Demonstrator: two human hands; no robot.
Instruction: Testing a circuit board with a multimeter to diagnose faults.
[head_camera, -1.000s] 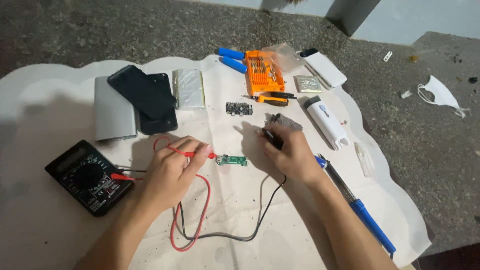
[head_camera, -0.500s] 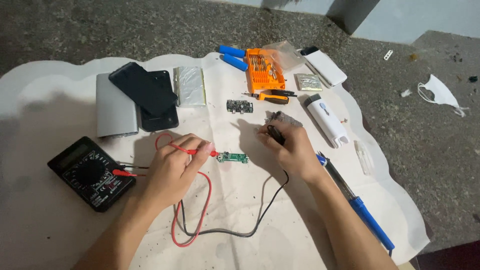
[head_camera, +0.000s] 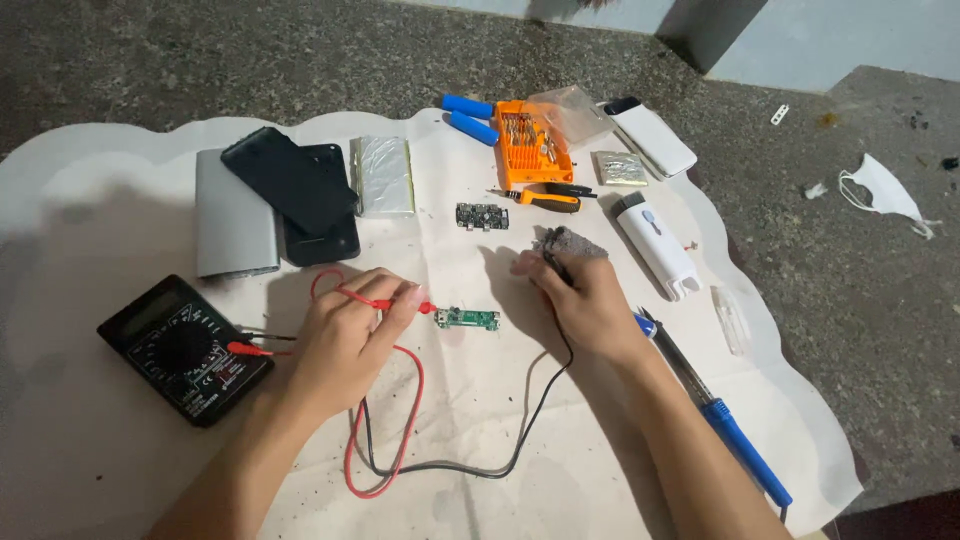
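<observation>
While each hand's (head_camera: 345, 335) grip holds a probe (head_camera: 385, 302), phones (head_camera: 300, 190) and tools (head_camera: 535, 145) ring the board (head_camera: 468, 318).

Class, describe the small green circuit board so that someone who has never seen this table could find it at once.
Start at the pale cloth spread over the table and look near its middle, between the two hands. The small green circuit board lies there, with the red probe in the left hand touching its left end. Unlike the dark board farther up, it is green and narrow.
</observation>
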